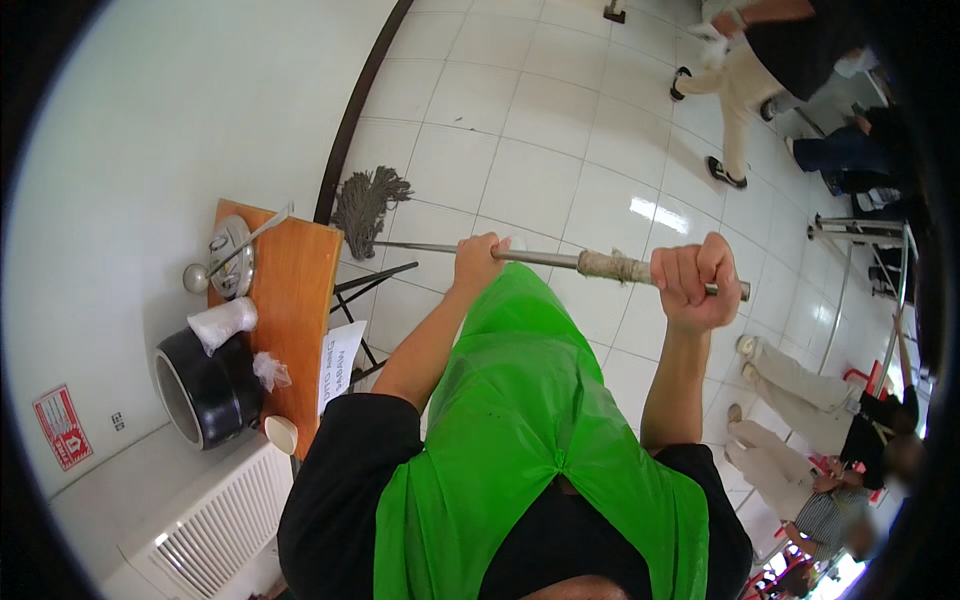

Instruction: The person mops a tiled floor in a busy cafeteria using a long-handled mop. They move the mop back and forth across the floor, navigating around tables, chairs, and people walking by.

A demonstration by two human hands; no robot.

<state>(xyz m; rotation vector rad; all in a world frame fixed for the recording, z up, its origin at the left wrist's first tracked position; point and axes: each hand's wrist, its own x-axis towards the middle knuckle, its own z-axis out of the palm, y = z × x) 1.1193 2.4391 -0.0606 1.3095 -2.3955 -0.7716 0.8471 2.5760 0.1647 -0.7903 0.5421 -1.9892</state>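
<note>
A string mop's metal handle (544,258) runs crosswise in front of me. My left hand (478,262) grips its bare shaft toward the mop end. Near the other end my right hand (697,285) is closed around the handle, beside a section wrapped in worn pale material (615,267). The grey string mop head (367,210) rests on the tiled floor (536,176), close to the wall's dark baseboard. A green plastic apron (517,382) covers my front, below the handle.
At left, a wooden-topped table (296,262) holds a metal lid (234,255), a ladle (247,244), a black pot (210,390), plastic bags (223,324) and a bowl (281,434). A paper sign with writing (341,360) hangs there. Several people and a metal rail (844,292) are at right.
</note>
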